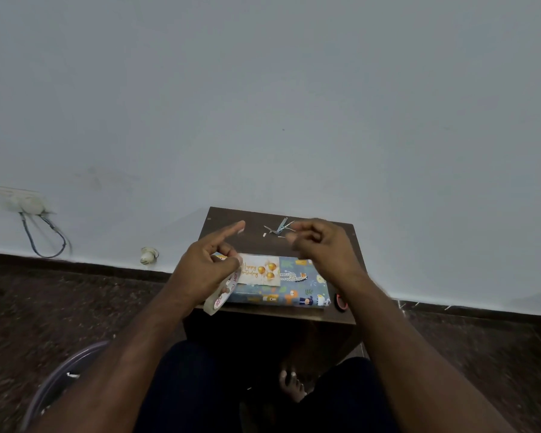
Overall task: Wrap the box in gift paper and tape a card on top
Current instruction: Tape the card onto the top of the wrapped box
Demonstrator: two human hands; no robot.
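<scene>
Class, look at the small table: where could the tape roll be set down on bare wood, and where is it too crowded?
Bare wood lies on the table behind the wrapped box, mostly at the far left corner. Paper scraps clutter the far middle. The box, with the card on it, fills the near part. The left hand holds the tape roll; the right hand hovers above the far right.
</scene>
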